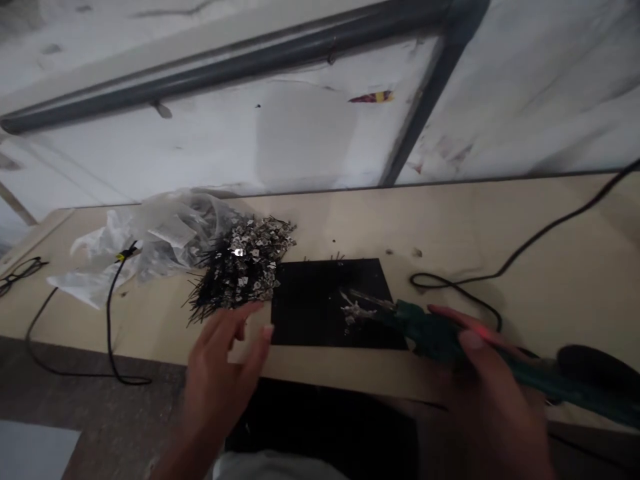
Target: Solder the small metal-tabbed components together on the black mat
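Note:
My right hand [493, 373] is wrapped round the green handle of a soldering iron [430, 327], and a red glow shows beside the fingers. The iron's thin metal tip points left over a black mat [305, 293]. Under the tip sits a small clump of silvery bits [355, 313], perhaps solder. Thumb and fingers apart, my left hand [223, 363] hovers at the mat's left edge with nothing visible in it. Just beyond it lies a heap of small metal tabs with short black wires [245, 260].
A crumpled clear plastic bag [170, 227] lies behind the heap. Black cables [110, 320] loop over the table's left front edge, and another cable [500, 270] crosses the right side. A white wall with a grey pipe [250, 73] stands behind the table [350, 227].

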A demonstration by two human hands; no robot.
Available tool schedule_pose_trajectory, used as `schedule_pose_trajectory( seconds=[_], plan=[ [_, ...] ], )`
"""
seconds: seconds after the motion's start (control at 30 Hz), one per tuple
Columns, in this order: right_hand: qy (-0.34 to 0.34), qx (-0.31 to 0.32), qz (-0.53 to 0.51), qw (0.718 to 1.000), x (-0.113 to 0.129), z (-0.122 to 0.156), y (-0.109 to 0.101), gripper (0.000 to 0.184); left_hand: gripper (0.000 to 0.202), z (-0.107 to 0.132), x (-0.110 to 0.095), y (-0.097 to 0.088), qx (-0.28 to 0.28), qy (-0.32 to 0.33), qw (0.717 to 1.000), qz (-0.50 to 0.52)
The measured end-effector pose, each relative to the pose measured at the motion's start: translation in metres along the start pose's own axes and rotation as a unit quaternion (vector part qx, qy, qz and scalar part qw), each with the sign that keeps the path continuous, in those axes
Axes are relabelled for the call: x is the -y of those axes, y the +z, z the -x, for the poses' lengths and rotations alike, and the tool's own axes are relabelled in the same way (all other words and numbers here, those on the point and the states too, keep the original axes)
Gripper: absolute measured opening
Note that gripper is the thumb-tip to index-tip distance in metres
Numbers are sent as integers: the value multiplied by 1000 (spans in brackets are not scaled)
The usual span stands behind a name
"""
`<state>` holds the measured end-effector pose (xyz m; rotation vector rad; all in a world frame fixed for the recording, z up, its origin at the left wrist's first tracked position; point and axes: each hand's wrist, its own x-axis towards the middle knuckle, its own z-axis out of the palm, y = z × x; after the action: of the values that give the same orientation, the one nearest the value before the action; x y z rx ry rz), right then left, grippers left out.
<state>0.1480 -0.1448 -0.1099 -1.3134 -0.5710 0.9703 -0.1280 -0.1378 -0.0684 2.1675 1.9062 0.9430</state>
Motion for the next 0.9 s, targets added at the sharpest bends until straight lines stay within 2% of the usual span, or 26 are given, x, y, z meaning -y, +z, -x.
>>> schedule_pose_trajectory(
  seconds=[0.03, 0.07, 0.13, 0.23, 0.33, 0.43, 0.67, 0.9],
  plan=[
    [19, -4, -25, 999, -2, -5, -1, 26, 20, 0, -10, 6, 43, 36, 998, 40],
    [18, -2, -27, 999, -4, -9, -3, 29, 28, 0, -20, 14, 88, 67, 991, 72],
    [16, 28, -35, 999, -8, -16, -5, 34, 31, -2, -37, 33, 138, 101, 981, 90],
    [36, 37, -61, 997, -10, -21, -7, 37, 18, -8, -53, 62, 144, 85, 984, 66],
    [32, 16, -60, 998, -9, -21, -7, 38, 8, -13, -57, 79, 146, 62, 987, 38],
    [10, 20, -59, 998, -8, -21, -7, 37, 3, -17, -53, 81, 157, 51, 986, 27],
    [8, 11, -41, 999, -7, -18, -7, 28, 10, -28, -30, 61, 151, 24, 988, 17],
    [9, 23, -40, 999, -11, -19, -10, 29, 9, -29, -24, 70, 156, 25, 987, 11]
  ],
)
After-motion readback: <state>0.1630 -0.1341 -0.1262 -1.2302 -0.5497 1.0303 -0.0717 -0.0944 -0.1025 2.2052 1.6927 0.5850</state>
